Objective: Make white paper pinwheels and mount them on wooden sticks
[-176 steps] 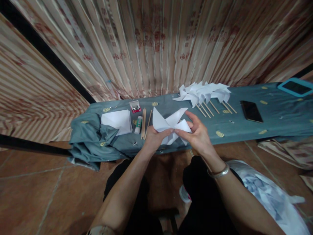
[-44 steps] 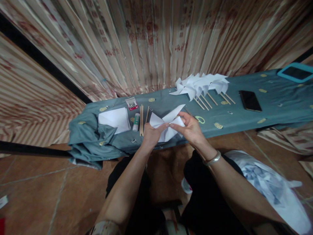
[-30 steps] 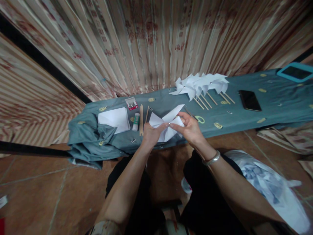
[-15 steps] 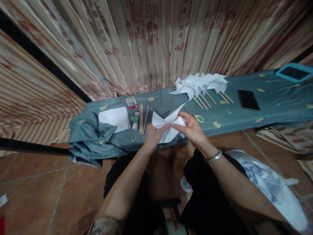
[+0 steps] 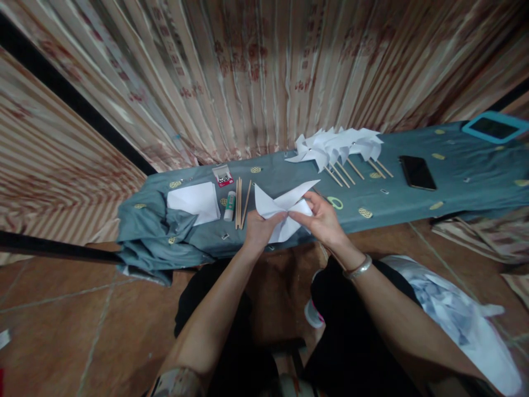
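Observation:
A white paper pinwheel (image 5: 270, 206) is held between my two hands, just above the near edge of the cloth-covered table. My left hand (image 5: 259, 229) grips its left side, thumb pressed at the centre. From the right, my right hand (image 5: 324, 219) pinches it, its thumb also at the centre and its fingers behind a folded blade. The thumbs nearly meet there and cover the middle. Close to my left hand lie several wooden sticks (image 5: 239, 204) and a glue stick (image 5: 229, 206). Green-handled scissors (image 5: 335, 202) rest beyond my right hand.
Finished pinwheels on sticks (image 5: 336, 146) lie in a row at the back. Left are a stack of white paper (image 5: 194, 202) and a small box of pins (image 5: 223, 176). A phone (image 5: 417, 172) and blue-framed tablet (image 5: 494, 128) lie right. A plastic bag (image 5: 458, 314) sits on the floor.
My right thumb has pressed inward over the pinwheel's centre, where a small shiny spot showed before. The upper blade leans slightly further right. Both hands keep their hold.

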`<state>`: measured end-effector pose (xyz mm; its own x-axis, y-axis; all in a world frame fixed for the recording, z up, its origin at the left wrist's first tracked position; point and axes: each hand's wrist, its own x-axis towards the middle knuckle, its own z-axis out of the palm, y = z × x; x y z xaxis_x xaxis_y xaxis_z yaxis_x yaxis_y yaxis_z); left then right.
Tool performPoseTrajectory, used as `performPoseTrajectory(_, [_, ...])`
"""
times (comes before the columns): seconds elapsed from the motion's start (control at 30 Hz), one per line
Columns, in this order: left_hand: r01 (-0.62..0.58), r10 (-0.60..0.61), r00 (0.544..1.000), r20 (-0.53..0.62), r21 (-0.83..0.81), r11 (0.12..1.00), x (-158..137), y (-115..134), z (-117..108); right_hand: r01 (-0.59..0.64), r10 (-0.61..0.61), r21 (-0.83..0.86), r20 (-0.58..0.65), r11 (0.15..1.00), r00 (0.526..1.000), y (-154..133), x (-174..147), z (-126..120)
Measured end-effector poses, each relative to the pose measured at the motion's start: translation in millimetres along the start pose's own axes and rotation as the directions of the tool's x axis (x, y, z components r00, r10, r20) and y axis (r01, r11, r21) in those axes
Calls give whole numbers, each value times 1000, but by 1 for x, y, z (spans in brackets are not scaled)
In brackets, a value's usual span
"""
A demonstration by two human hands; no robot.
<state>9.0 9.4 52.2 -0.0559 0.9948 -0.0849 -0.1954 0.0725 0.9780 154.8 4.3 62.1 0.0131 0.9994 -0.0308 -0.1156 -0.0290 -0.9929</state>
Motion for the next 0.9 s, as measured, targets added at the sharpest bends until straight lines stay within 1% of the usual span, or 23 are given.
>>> performPoseTrajectory(0.23, [-17, 17, 1000, 2, -33, 999, 2, 0, -1, 22, -22, -9, -7, 1000, 1000, 2, 0, 1])
performPoseTrajectory(0.43, [-7, 7, 1000, 1, 15, 1000, 3, -1, -4, 30, -30, -17, 8, 999, 1000, 1, -2, 1])
performPoseTrajectory(0.67, [-8, 7, 1000, 4, 78, 997, 6, -4, -8, 43, -42, -67, 13, 997, 999, 0, -2, 0])
performPoseTrajectory(0.9, [0, 0, 1000, 7, 39, 999, 7, -2, -7, 43, -43, -7, 15, 999, 999, -3, -3, 4])
